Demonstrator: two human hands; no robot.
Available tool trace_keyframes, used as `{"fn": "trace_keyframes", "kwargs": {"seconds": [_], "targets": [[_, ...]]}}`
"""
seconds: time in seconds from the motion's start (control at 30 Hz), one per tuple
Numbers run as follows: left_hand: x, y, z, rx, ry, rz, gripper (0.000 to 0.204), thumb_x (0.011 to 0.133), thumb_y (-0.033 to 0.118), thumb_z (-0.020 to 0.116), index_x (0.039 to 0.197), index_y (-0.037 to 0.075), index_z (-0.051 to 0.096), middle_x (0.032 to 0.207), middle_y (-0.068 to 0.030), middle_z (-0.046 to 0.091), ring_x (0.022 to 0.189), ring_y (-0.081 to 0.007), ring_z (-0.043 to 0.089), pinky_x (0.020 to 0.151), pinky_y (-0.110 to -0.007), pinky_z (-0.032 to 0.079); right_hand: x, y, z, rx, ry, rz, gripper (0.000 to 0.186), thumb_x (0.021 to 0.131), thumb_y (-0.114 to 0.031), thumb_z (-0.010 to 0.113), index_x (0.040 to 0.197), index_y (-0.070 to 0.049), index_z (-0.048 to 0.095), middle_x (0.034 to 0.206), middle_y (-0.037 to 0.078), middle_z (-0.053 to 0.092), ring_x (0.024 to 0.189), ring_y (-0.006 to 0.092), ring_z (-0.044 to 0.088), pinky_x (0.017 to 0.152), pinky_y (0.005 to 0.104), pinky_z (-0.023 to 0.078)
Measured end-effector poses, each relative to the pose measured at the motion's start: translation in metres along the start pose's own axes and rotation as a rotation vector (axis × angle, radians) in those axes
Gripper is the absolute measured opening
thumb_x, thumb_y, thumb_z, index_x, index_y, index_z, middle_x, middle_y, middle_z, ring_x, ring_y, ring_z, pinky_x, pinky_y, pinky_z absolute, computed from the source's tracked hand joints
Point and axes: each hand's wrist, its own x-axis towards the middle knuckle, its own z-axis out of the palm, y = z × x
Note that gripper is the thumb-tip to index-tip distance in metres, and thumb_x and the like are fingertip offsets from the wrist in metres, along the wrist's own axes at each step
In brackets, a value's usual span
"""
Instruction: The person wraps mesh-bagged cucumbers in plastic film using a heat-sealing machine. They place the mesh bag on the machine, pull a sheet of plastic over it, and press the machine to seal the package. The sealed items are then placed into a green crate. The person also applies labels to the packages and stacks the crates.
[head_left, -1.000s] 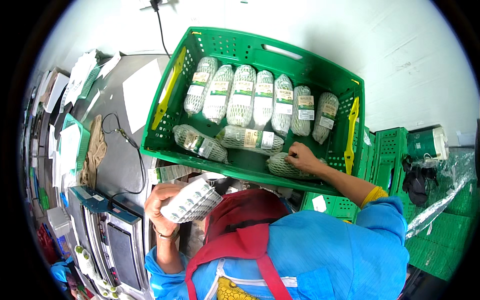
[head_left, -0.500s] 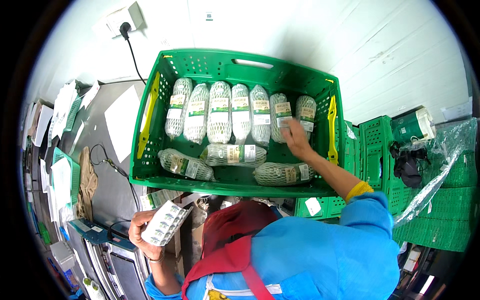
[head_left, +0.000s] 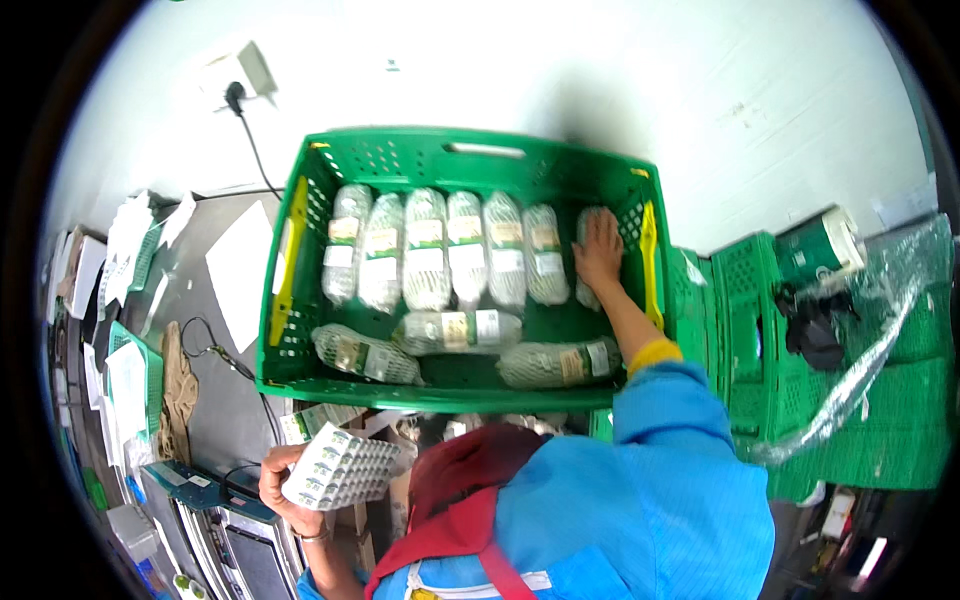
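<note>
A green plastic crate (head_left: pixel 460 398) holds several long pale vegetables in foam net sleeves with labels, some upright in a back row (head_left: pixel 424 250), others crosswise in front (head_left: pixel 555 365). My right hand (head_left: pixel 600 250) lies over the rightmost netted vegetable (head_left: pixel 586 295), fingers curved round it near the crate's right wall. My left hand (head_left: pixel 285 482), below the crate's left front, is closed on a white sheaf of printed sticker sheets (head_left: pixel 340 465).
A steel table (head_left: pixel 220 390) with paper, a cable, cloth and small baskets is at left. Stacked green crates (head_left: pixel 750 360), a bucket (head_left: pixel 805 250) and plastic wrap lie at right. A white wall with a socket (head_left: pixel 235 75) is behind.
My right hand has moved from the front right vegetable up to the rightmost one in the back row. My left hand still holds the sticker sheets, now turned slightly.
</note>
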Motion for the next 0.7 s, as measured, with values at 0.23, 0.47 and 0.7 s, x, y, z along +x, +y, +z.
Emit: {"fn": "trace_keyframes", "kwargs": {"seconds": [0.23, 0.47, 0.7], "targets": [[-0.004, -0.008, -0.020, 0.007, 0.093, -0.005, 0.025, 0.070, 0.016, 0.070, 0.082, 0.001, 0.054, 0.077, -0.0050, 0.056, 0.068, -0.0103, 0.051, 0.064, -0.023, 0.040, 0.003, -0.077, -0.034, 0.264, 0.208, -0.331, 0.055, 0.092, -0.038, 0.039, 0.135, -0.005, 0.032, 0.143, 0.015, 0.026, 0.133, 0.0308, 0.022, 0.103, 0.0532, 0.017], [-0.015, -0.010, -0.045, 0.054, 0.152, 0.002, 0.026, 0.070, 0.017, 0.069, 0.081, 0.001, 0.053, 0.076, -0.0055, 0.057, 0.069, -0.0105, 0.052, 0.065, -0.023, 0.040, -0.031, -0.129, 0.007, 0.088, -0.291, -0.447, 0.058, 0.091, -0.043, 0.039, 0.136, -0.007, 0.030, 0.144, 0.020, 0.019, 0.135, 0.0337, 0.013, 0.104, 0.0533, 0.012], [-0.018, -0.012, -0.055, 0.081, 0.294, -0.120, 0.020, 0.070, 0.008, 0.069, 0.081, 0.001, 0.054, 0.076, -0.0034, 0.057, 0.066, -0.0084, 0.050, 0.062, -0.022, 0.040, -0.020, -0.233, 0.014, 0.210, -0.044, -0.651, 0.061, 0.087, -0.042, 0.046, 0.138, -0.013, 0.031, 0.146, 0.015, 0.018, 0.136, 0.0325, 0.013, 0.106, 0.0518, 0.010]]}}
